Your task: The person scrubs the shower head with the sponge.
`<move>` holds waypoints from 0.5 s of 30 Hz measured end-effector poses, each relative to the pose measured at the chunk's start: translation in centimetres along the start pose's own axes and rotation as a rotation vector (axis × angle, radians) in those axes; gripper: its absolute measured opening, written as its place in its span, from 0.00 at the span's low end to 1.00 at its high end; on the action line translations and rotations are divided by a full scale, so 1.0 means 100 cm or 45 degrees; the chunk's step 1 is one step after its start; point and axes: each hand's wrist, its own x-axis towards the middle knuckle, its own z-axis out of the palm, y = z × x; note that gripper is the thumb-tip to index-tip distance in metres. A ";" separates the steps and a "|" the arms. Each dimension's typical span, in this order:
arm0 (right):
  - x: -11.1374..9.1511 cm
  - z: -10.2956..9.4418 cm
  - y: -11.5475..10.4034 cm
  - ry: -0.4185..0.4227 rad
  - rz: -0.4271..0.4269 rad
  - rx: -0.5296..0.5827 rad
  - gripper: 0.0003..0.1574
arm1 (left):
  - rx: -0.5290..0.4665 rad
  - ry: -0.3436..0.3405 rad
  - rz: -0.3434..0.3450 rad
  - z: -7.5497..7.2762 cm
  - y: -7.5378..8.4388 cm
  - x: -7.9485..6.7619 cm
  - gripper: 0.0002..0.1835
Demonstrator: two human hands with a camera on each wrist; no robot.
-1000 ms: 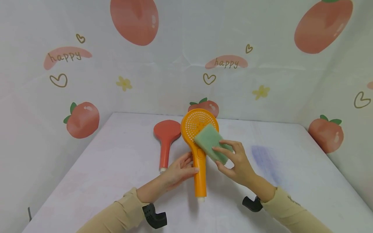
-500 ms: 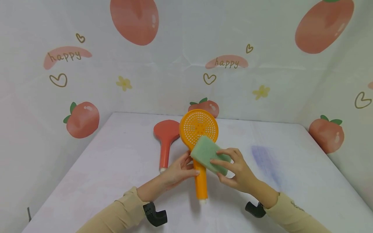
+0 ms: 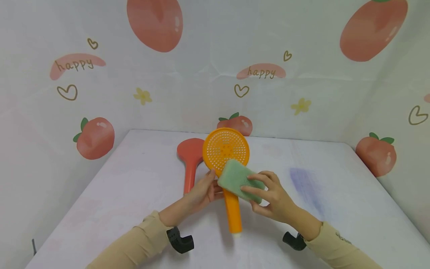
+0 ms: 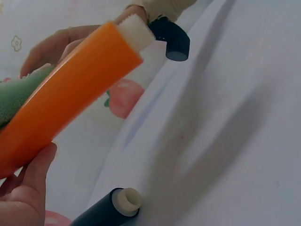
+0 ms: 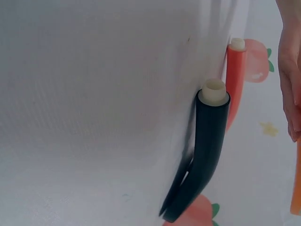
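Note:
An orange shower head [image 3: 226, 145] is held face toward the head camera, its handle slanting down to the right. My left hand [image 3: 201, 194] holds it at the neck, fingers behind and thumb along the left side. A green sponge [image 3: 236, 179] lies against the front of the neck, pinched between the thumb and fingers of my right hand [image 3: 273, 196]. It covers the lower edge of the perforated face. The left wrist view shows the orange handle [image 4: 70, 94] close up, with a cream connector [image 4: 136, 33] at its end.
A red shower head [image 3: 190, 157] lies on the white table [image 3: 134, 179], left of the orange one. Both wrist views show a dark tube-like handle [image 5: 209, 141] with a cream end, not seen in the head view. Black wrist mounts hang below both sleeves.
The sponge has slid down from the perforated face to the neck. The shower head has tilted, its top moving left. My left thumb has shifted from the handle's front up to its left side.

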 end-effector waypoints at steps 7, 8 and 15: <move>-0.002 0.000 -0.002 -0.059 0.015 -0.039 0.18 | 0.150 0.169 -0.016 0.002 -0.001 0.004 0.36; -0.002 0.000 -0.002 -0.066 0.025 -0.053 0.18 | 0.175 0.190 -0.015 0.002 -0.001 0.004 0.35; 0.002 -0.002 0.004 -0.076 0.154 -0.204 0.22 | 0.275 0.360 -0.003 0.000 0.000 0.007 0.31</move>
